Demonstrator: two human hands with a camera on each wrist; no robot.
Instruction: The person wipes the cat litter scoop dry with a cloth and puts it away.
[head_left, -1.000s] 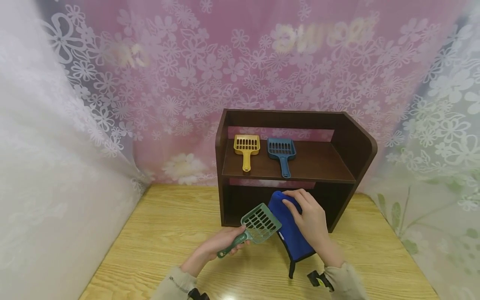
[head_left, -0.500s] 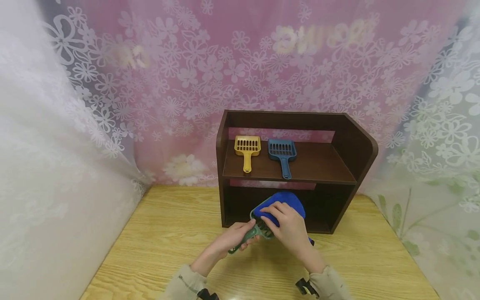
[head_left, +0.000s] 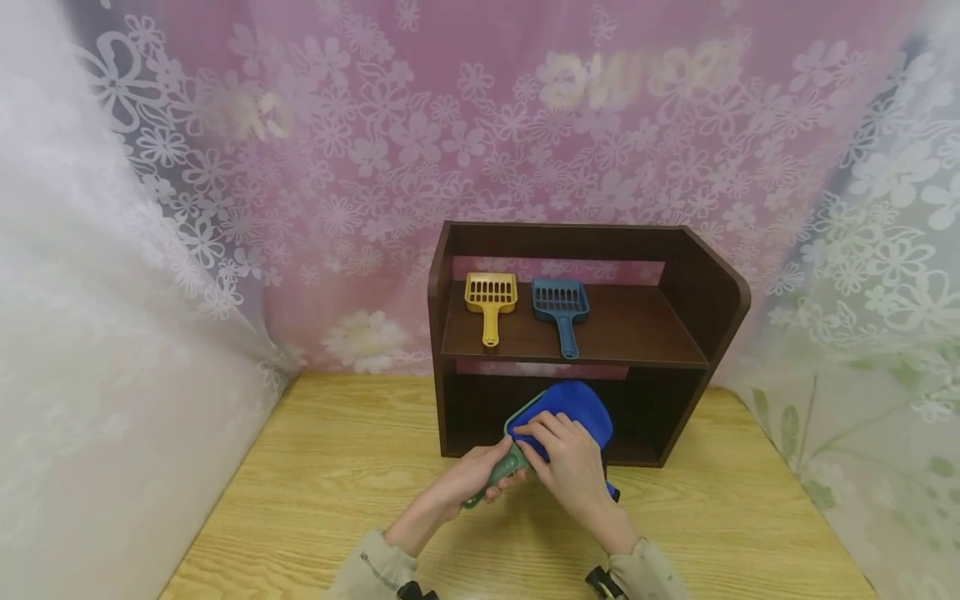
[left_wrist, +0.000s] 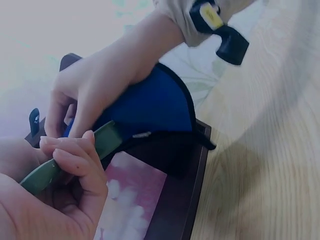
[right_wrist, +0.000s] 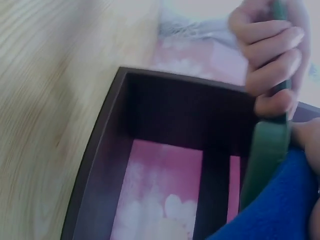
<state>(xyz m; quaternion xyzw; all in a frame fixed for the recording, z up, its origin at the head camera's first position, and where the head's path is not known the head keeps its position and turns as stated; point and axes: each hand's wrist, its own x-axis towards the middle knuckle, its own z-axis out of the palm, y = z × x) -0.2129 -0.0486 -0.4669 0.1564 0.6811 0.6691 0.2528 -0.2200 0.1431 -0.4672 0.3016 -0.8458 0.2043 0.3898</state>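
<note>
L fingers [left_wrist: 77, 162] curled rnd grn scoop's hdl [head_left: 504, 470], R fingers [head_left: 546, 425] pinching blue cloth [head_left: 579, 407] over its head.

No text is clearly legible. Pale letters [head_left: 600, 79], apparently reversed, blur across the pink curtain [head_left: 420, 179]; the yellow label [left_wrist: 211, 15] on the strap [left_wrist: 233, 46] and the white tag [left_wrist: 142, 135] on the cloth [left_wrist: 157, 100] are too blurred to read.

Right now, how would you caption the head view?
Left hand gripping a green scoop, right hand holding blue cloth against it, near a dark shelf.
</note>
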